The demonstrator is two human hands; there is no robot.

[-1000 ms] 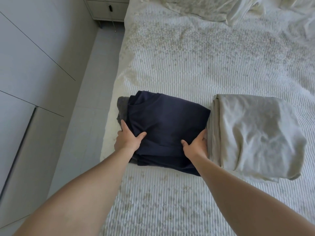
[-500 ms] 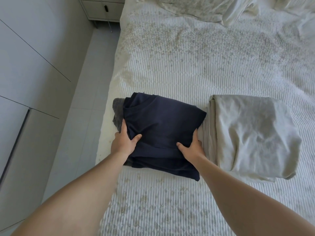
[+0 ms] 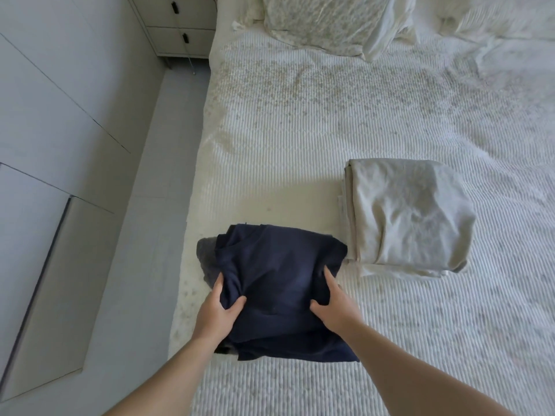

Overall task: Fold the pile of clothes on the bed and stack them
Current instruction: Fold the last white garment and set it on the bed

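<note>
Both hands, left (image 3: pixel 216 313) and right (image 3: pixel 335 304), now clutch the navy stack (image 3: pixel 279 283), lifted nearer since a second ago, probably heading onto the beige pile (image 3: pixel 405 217).

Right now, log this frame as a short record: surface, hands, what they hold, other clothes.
surface: bed with a ribbed white cover
left hand: gripping the navy stack's left side
right hand: gripping its right side
held item: folded navy garment, grey garment showing underneath
other clothes: folded beige pile to the right
</note>
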